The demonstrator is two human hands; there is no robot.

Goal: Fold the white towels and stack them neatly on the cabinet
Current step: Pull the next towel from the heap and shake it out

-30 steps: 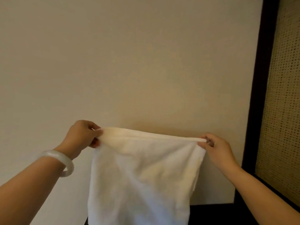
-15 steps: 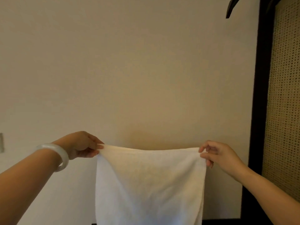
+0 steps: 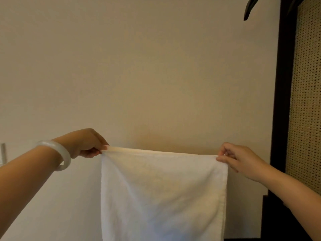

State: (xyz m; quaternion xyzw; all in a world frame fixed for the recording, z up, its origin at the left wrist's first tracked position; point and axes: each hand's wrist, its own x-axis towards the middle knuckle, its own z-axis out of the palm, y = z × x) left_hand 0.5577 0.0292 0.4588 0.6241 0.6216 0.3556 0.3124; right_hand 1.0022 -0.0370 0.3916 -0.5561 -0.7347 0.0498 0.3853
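A white towel (image 3: 161,193) hangs flat in front of the beige wall, its top edge stretched level between my hands. My left hand (image 3: 86,143), with a pale bangle on the wrist, pinches the top left corner. My right hand (image 3: 238,158) pinches the top right corner between thumb and fingers. The towel's lower part runs out of the bottom of the view. The cabinet top is almost wholly hidden; only a dark strip (image 3: 243,239) shows at the bottom right.
A tall dark frame (image 3: 283,101) with a woven cane panel (image 3: 307,101) stands close on the right. A dark hook-like piece (image 3: 250,7) juts out at the top right. A small wall plate (image 3: 2,153) sits at the far left edge.
The view has tilted upward, so the cabinet has dropped out of sight. Both hands have spread slightly and levelled the towel's top edge; the grips are unchanged.
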